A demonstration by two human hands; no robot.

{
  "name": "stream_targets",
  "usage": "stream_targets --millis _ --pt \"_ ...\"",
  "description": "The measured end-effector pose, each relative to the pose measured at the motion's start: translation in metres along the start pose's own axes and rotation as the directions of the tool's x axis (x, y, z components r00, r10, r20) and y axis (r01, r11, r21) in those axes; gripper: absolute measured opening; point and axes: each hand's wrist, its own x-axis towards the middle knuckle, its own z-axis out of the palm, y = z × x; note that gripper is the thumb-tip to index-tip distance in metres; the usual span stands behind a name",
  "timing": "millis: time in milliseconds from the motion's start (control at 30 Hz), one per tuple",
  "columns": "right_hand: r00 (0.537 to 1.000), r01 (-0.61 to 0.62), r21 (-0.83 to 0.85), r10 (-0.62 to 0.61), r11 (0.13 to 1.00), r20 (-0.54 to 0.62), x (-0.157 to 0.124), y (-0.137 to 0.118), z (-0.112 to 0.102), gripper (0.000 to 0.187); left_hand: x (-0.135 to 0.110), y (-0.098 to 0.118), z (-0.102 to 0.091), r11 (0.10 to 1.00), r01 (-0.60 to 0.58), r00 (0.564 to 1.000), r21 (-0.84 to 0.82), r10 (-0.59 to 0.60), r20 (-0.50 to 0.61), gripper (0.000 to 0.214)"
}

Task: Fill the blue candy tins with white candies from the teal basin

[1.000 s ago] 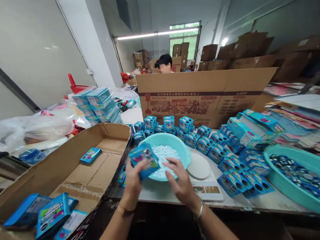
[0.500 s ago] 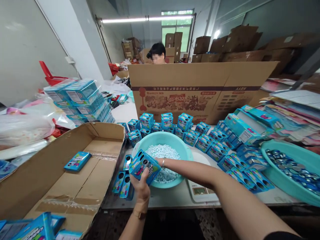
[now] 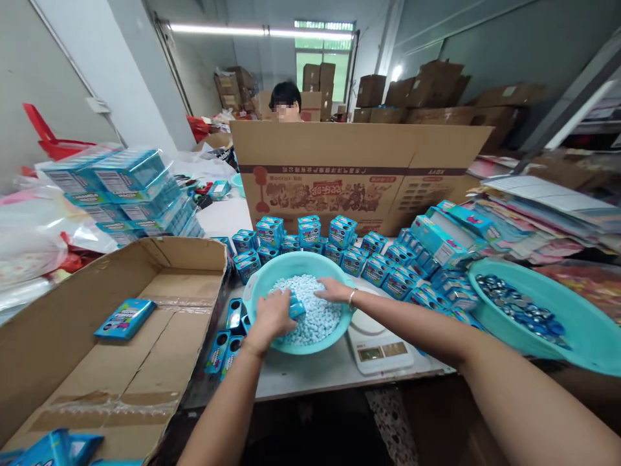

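A teal bowl (image 3: 264, 275) full of small pale-blue candies (image 3: 315, 310) stands before me on a white scale (image 3: 378, 346). My left hand (image 3: 272, 315) is inside the bowl, closed round a small blue box (image 3: 295, 305) that is pushed down into the candies. My right hand (image 3: 330, 290) lies over the candies at the bowl's right side, wrist bent, fingers among them; whether they grip any is hidden. Several small blue boxes (image 3: 339, 236) stand behind the bowl.
A large open cardboard box (image 3: 160, 310) on the left holds a flat blue pack (image 3: 125, 318). A second teal basin (image 3: 582, 330) of dark round pieces sits right. A tall carton (image 3: 359, 175) stands behind, a person beyond it. Wrapped blue packs (image 3: 126, 188) are stacked left.
My left hand has lowered the blue box from above the bowl's rim down into the candies. My right hand stays in the bowl. The view has shifted to the right.
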Motion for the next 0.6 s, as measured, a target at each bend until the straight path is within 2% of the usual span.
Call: stream_targets --millis 33,100,233,333,433,533,600 --pt "0.997 -0.076 0.002 0.076 0.997 -0.018 0.003 -0.001 0.003 0.056 0.006 0.005 0.002 0.997 -0.037 0.997 0.071 0.032 0.071 0.058" --pt "0.989 -0.143 0.001 0.143 0.990 -0.038 0.008 -0.003 0.012 0.056 0.014 0.015 0.010 0.991 -0.091 0.988 0.103 0.077 0.134 0.058" --pt "0.949 -0.286 0.093 0.295 0.954 -0.109 0.014 -0.004 0.037 0.046 0.019 0.018 0.025 0.991 -0.098 0.988 0.093 0.086 0.129 0.059" --pt "0.902 -0.354 0.326 0.412 0.877 -0.127 0.017 -0.003 0.054 0.037 0.019 0.012 0.029 0.997 -0.056 0.994 0.061 0.050 0.094 0.061" --pt "0.891 -0.316 0.548 0.440 0.774 -0.108 0.019 -0.007 0.064 0.031 0.018 0.009 0.028 0.999 -0.033 0.998 0.021 0.032 0.061 0.058" --pt "0.900 -0.245 0.638 0.416 0.730 -0.131 0.019 -0.016 0.062 0.027 0.017 0.007 0.029 1.000 -0.015 0.999 -0.020 0.015 0.028 0.055" --pt "0.903 -0.165 0.703 0.393 0.692 -0.175 0.018 -0.023 0.056 0.027 0.015 0.004 0.031 0.994 0.004 1.000 -0.108 -0.006 -0.020 0.059"
